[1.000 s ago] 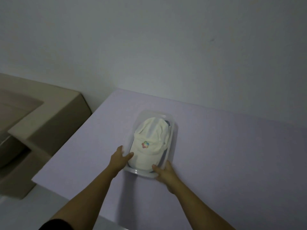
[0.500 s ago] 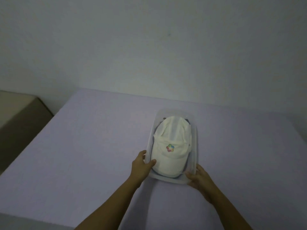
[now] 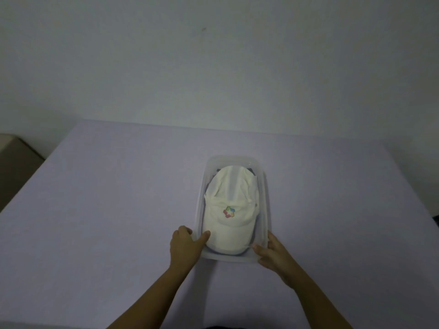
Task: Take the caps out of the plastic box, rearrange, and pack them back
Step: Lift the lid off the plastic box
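Two bare hands on one clear plastic box [image 3: 265, 184], on a wide pale purple table top [image 3: 118, 198].

Far left, past the table's left edge: a brown block of furniture [image 3: 14, 167], partly cut off, too dim to name. Well apart from the box.

Left side of the table: bare cloth only, right up to the left hand [image 3: 184, 245]. Holds the box's near left corner, fingers on the outside wall, thumb [image 3: 204, 236] hooked over the rim and touching the brim of the white cap [image 3: 229, 210].

Middle, a little toward the right and near the front edge: the box, long way pointing to the back edge. White cap on top inside, brim toward the front, small coloured badge [image 3: 228, 212] on it. Dark cloth peeking out from under it at the sides and far end, maybe another cap, hard to tell.

Right hand [image 3: 273, 254] next: grips the box's near right corner, thumb over the rim, other fingers round the outside.

Right of the box: more bare cloth, then the table's right edge. Behind everything, a plain grey wall [image 3: 213, 67].
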